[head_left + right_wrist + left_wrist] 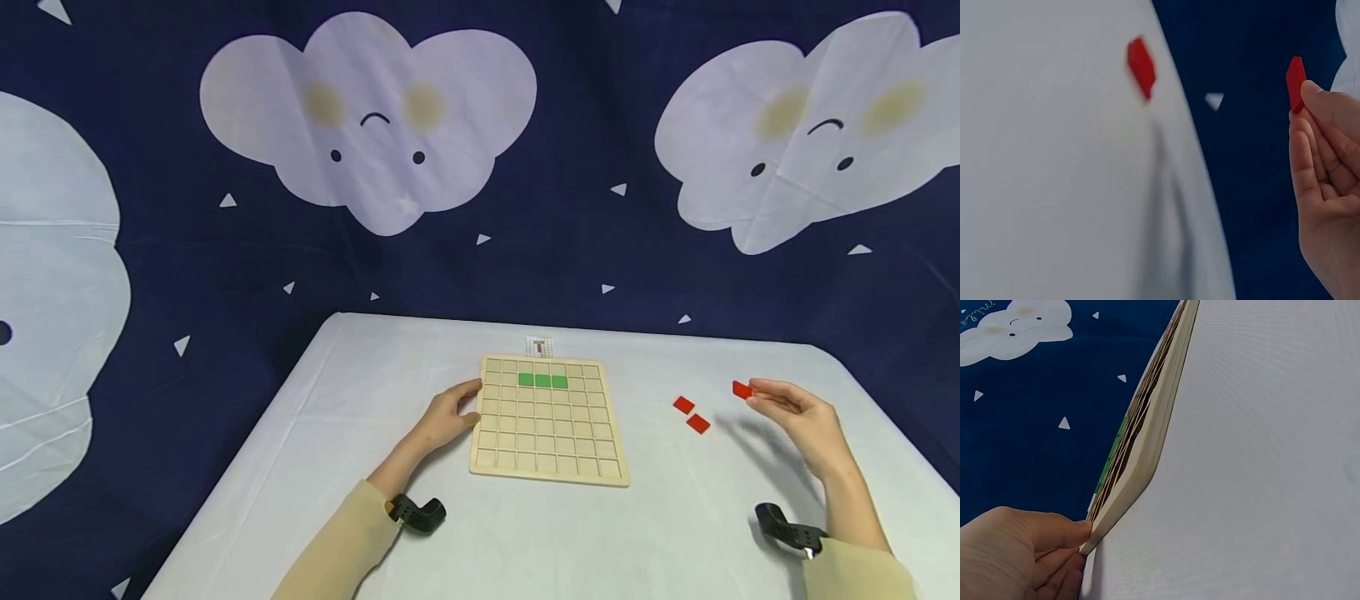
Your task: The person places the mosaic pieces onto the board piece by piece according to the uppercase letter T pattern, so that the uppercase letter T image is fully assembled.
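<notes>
A pale wooden grid board (546, 465) lies flat on the table, with green square tiles (542, 381) side by side in its second row. At the board's left edge is my left hand (444, 421), thumb and index finger apart and both touching the rim. The left wrist view shows the thumb (1063, 531) against the board's side (1141, 469). Off to the right, my right hand (810, 421) pinches a red square tile (742, 390) above the table; the right wrist view shows this tile (1295, 84) between thumb and fingertips. Two red tiles (698, 423) lie on the cloth.
A small printed pattern card (539, 347) sits just behind the board. White cloth covers the table (390, 358), which ends at a dark blue backdrop (570, 275) with white clouds. A black wrist camera (420, 514) is on the left wrist, another (787, 529) on the right.
</notes>
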`<action>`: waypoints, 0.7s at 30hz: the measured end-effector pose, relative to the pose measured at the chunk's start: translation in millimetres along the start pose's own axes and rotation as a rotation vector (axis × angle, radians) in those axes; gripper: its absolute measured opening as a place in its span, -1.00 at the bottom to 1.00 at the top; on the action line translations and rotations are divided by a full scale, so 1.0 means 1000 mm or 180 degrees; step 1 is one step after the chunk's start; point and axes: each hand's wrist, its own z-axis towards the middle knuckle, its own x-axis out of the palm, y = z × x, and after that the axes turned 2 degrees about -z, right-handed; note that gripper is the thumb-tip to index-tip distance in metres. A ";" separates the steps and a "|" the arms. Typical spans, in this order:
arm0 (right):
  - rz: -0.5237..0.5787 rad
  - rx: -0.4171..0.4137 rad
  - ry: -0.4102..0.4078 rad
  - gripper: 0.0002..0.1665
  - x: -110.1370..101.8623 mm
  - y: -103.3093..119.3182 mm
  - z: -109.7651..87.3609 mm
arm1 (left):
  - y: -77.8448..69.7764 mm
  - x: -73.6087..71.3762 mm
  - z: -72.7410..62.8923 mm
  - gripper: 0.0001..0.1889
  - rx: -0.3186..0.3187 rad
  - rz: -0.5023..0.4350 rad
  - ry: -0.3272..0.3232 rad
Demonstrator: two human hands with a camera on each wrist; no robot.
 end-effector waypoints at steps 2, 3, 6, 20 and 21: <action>0.0018 -0.0012 -0.0032 -0.54 0.009 0.009 0.008 | 0.001 0.000 0.000 -0.38 -0.0010 0.0017 -0.0002; 0.0035 -0.0030 -0.0037 -0.53 0.015 0.014 0.012 | 0.001 0.000 0.000 -0.38 -0.0011 0.0023 -0.0008; 0.0125 -0.0087 -0.0033 -0.49 0.037 0.025 0.025 | 0.003 0.001 0.001 -0.38 -0.0007 0.0039 -0.0014; 0.0380 -0.0360 0.0382 -0.45 0.141 0.079 0.057 | 0.001 0.000 0.001 -0.38 0.0017 0.0066 -0.0019; 0.0395 -0.0372 0.0413 -0.47 0.147 0.081 0.058 | 0.001 0.000 0.001 -0.38 0.0010 0.0062 -0.0019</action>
